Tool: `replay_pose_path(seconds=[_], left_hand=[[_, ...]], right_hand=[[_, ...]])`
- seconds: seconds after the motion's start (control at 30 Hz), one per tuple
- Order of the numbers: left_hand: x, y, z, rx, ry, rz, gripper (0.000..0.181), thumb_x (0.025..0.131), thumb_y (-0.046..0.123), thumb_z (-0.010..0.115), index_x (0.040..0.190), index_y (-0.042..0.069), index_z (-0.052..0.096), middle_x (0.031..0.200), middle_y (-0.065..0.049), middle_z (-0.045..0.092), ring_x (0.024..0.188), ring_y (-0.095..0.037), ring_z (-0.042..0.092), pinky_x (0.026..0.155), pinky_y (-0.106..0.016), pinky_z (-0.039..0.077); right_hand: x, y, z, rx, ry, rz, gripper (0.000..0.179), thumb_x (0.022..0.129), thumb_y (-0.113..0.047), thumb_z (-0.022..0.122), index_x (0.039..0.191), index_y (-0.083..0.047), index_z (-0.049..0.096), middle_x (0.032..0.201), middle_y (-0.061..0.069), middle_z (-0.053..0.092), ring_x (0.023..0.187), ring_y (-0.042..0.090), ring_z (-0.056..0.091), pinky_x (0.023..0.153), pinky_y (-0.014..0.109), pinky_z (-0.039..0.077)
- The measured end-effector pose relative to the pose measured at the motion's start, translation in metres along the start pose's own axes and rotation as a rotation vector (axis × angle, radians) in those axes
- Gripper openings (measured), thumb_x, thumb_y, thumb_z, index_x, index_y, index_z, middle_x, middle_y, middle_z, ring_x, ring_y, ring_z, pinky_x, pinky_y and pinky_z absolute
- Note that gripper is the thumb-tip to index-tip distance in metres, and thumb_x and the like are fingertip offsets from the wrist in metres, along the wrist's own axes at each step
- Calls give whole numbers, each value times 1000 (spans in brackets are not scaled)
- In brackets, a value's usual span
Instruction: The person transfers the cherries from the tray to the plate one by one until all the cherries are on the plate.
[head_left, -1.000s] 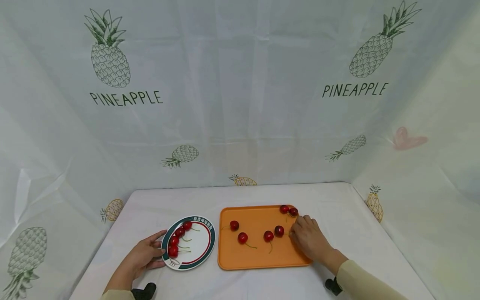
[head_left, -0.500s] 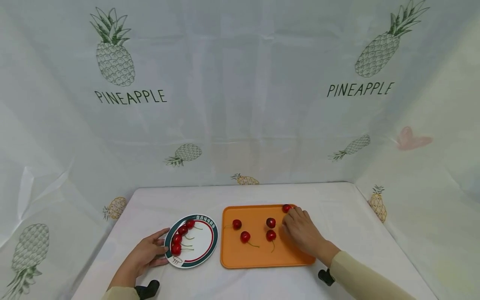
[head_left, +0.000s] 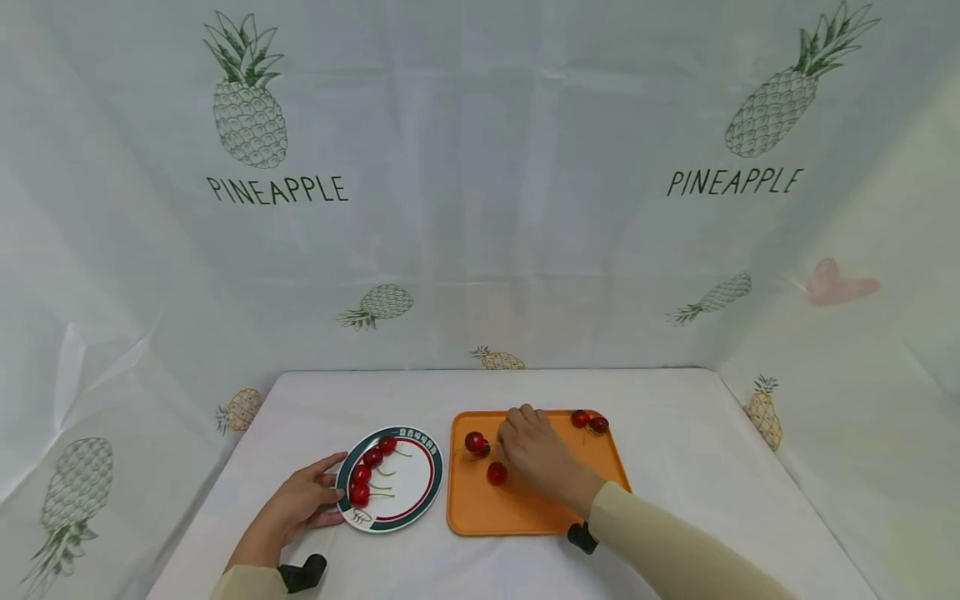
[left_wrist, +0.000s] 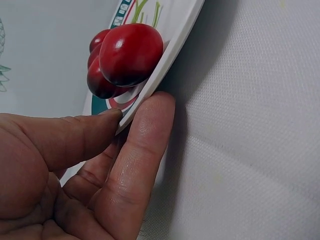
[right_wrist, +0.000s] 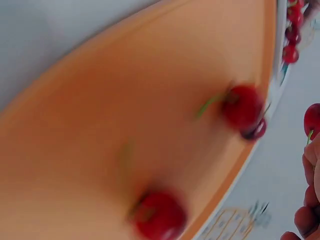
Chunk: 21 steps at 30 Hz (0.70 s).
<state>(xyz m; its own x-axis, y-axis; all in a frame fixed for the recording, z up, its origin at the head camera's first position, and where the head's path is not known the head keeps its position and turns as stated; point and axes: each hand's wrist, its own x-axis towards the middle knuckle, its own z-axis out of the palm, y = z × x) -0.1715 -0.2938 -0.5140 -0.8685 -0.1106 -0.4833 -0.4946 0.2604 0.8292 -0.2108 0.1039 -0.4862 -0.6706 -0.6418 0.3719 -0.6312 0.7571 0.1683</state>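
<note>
My left hand (head_left: pixel 303 498) pinches the left rim of a white plate (head_left: pixel 408 492) with a green-and-red border. In the left wrist view the thumb lies over the rim and a finger is against its outer edge. Several red cherries (left_wrist: pixel 131 55) with green stems form a curved row along the plate's left side. Above an orange tray (head_left: pixel 517 521), my right hand (head_left: pixel 538 454) holds a cherry (right_wrist: pixel 313 120) by its stem, clear in the right wrist view. Other cherries (head_left: pixel 497 473) lie in the tray; the hand may hide part of its contents.
Two cherries (head_left: pixel 589 422) sit in the tray's far right corner. Plate and tray stand side by side on a white-covered table (head_left: pixel 390 392). A pineapple-print curtain (head_left: pixel 480 208) hangs behind and at both sides.
My right hand has moved left across the tray with the cherry hanging from it, uncovering the far right corner. My left hand has stayed at the plate's rim. The head view has shifted slightly.
</note>
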Motion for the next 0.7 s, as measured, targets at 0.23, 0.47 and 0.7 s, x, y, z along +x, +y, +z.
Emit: replay_pose_path(seconds=[0.23,0.47,0.7], left_hand=[[3,-2,0,-12,-4,-5,73,97,-5,66,162,12,39,136,-28,51,84,-23,71,76,-39,67],[3,-3,1,-17,-7,-1,73,97,-6,65,162,12,39,135,-28,51,83,-23,71,76,-40,67],[2,-2,0,-21,-5,1,73,97,-7,65,162,12,39,135,-28,51,83,-23,72,76,-40,67]], right_hand=[[36,-47,7,-29,-64,-50,21,104,-33,67,101,-12,68,92,0,52,91,20,43,78,29,39],[53,-90,8,-93,-101,-183,26,104,-38,66,110,-13,71,94,-1,54,92,18,44,77,27,37],[59,-116,15,-93,-121,-293,23,103,-36,67,112,-15,70,101,-3,57,96,17,46,80,25,41]])
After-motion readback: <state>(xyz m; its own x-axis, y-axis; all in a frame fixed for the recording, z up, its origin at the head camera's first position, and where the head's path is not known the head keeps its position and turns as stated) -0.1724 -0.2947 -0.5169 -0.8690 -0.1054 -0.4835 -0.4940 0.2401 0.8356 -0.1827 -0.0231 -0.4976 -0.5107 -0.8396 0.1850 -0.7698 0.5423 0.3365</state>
